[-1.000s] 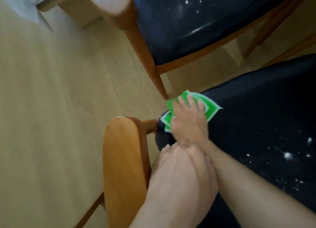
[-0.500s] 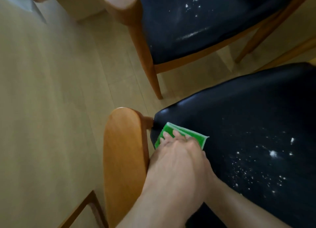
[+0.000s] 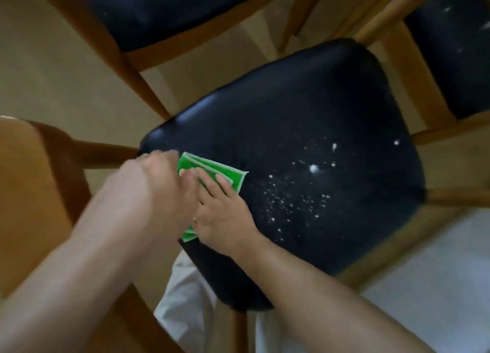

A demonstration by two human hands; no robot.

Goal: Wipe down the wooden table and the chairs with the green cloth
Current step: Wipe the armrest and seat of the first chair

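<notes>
The folded green cloth (image 3: 212, 171) lies on the black padded seat (image 3: 305, 109) of the nearest wooden chair, near its left edge. My right hand (image 3: 225, 217) presses flat on the cloth with straight fingers. My left hand (image 3: 148, 188) is blurred and sits just left of the cloth, over the seat's corner. Its fingers curl downward, and what they hold is hidden. White crumbs (image 3: 299, 193) are scattered over the seat to the right of the cloth. The chair's curved wooden backrest (image 3: 31, 193) is at the left, under my left forearm.
A second chair with a black seat (image 3: 159, 13) stands at the top left, and a third (image 3: 450, 48) at the top right, both with white specks. Their wooden legs crowd the pale floor between them. A light rug (image 3: 437, 273) lies at the lower right.
The cloth and my right hand slid from the seat's far left corner toward me, then out to the right from under my left hand. The view swung right over the seat.
</notes>
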